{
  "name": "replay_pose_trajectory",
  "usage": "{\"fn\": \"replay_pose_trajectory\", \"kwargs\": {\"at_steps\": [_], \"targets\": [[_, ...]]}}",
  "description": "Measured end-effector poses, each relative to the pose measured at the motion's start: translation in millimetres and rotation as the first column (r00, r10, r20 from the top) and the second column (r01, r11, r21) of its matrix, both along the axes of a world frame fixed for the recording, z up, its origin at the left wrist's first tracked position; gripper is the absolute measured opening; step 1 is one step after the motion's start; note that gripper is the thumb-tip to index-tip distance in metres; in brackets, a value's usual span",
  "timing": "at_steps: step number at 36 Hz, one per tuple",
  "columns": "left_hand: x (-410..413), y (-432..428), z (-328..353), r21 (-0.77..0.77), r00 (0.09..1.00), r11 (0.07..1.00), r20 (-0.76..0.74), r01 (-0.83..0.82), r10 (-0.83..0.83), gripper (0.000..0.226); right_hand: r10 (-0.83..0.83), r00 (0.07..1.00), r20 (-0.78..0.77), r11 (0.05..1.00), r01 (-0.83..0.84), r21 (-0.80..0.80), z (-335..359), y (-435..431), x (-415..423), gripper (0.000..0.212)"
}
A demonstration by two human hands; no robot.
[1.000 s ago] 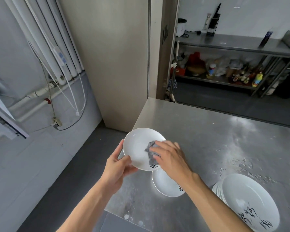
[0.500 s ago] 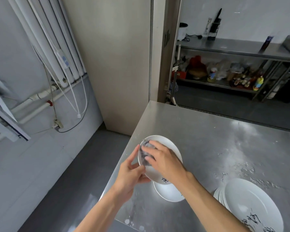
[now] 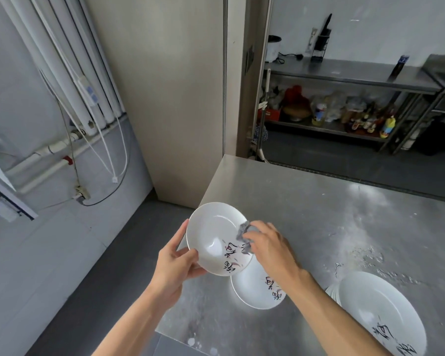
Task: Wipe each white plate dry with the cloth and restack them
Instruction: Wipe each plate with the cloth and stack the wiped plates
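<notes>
While I watch through the head camera, a steel tabletop (image 3: 306, 214) fills the right half, dull grey and streaked with pale smears and scattered droplets. On it lies a single plate (image 3: 252, 294), partly hidden under the right forearm, and near the right edge sits a stack of plates (image 3: 378, 312). All are round, glossy white, with black brush lettering. Beyond stands a metal shelf (image 3: 344, 80) crowded with bottles (image 3: 365, 119), and white pipes (image 3: 62, 73) run down the left wall. Above the tabletop's left corner, the left hand (image 3: 175, 268) grips the held plate (image 3: 213, 237) at its near-left rim, thumb on the inner face. I see it tilted, hollow facing up and toward me. The right hand (image 3: 270, 247) curls over a crumpled grey cloth (image 3: 244, 231), pressing it against the plate's right rim.
</notes>
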State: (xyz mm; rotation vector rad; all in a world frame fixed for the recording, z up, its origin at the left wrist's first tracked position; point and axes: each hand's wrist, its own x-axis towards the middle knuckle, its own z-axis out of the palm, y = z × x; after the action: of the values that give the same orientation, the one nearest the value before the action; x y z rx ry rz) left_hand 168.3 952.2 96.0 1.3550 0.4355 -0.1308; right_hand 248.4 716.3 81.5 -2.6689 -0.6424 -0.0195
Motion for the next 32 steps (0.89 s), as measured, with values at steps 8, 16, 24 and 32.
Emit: {"fn": "replay_pose_trajectory", "kwargs": {"at_steps": [8, 16, 24, 32], "targets": [[0, 5, -1, -0.123, 0.996, 0.989, -0.025, -0.087, 0.084, 0.081, -0.240, 0.967, -0.091, 0.938, 0.255, 0.234, -5, -19, -4, 0.016], [-1, -5, 5, -0.216, 0.999, 0.976, -0.024, -0.039, 0.035, 0.062, 0.035, 0.990, -0.136, 0.939, 0.014, 0.344, 2, 1, -35, 0.047], [-1, -9, -5, -0.296, 0.997, 0.955, -0.063, 0.028, -0.048, 0.049, 0.002, 0.998, 0.065, 0.922, -0.027, 0.385, 3, 3, -44, 0.014], [-8, -11, -30, 0.431, 0.996, 0.898, -0.010, 0.089, -0.094, 0.035, 0.025, 0.997, 0.073, 0.971, -0.042, 0.237, 17, 3, -45, 0.013]]}}
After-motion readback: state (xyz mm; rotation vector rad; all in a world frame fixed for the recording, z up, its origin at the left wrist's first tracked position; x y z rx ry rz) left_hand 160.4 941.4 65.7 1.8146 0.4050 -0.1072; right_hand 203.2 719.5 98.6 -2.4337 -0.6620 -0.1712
